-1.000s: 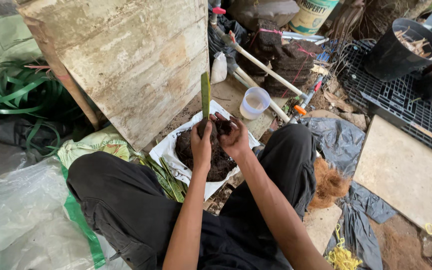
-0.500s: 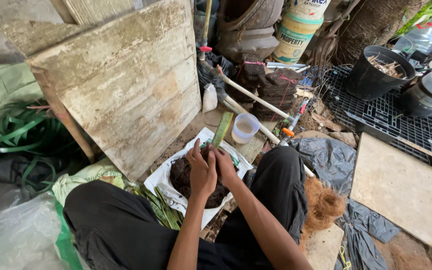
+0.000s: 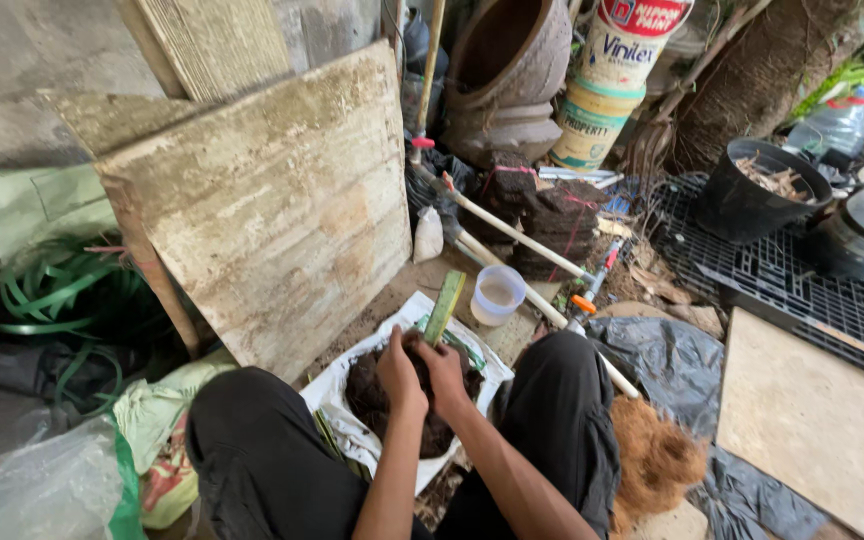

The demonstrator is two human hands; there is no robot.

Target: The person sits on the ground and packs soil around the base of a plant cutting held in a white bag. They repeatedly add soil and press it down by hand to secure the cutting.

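I sit on the ground with my knees apart. Between them lies a white sack (image 3: 352,430) holding a heap of dark soil (image 3: 372,395). My left hand (image 3: 399,375) and my right hand (image 3: 444,375) are pressed together over the soil, both closed around the base of a green cut stem (image 3: 445,305). The stem sticks up from my hands and leans to the right. Its lower end is hidden by my fingers and the soil.
A small cup of cloudy water (image 3: 499,294) stands just beyond the sack. A weathered board (image 3: 272,210) leans at the left. Wooden handles (image 3: 517,235), a clay pot (image 3: 507,70), paint buckets (image 3: 617,70), a black pot (image 3: 757,190), a plastic grid (image 3: 802,280), a flat board (image 3: 822,420) and brown fibre (image 3: 652,455) surround me.
The stem has tipped from upright to leaning right. My hands stay clasped at its base over the soil. The view has shifted upward and left.
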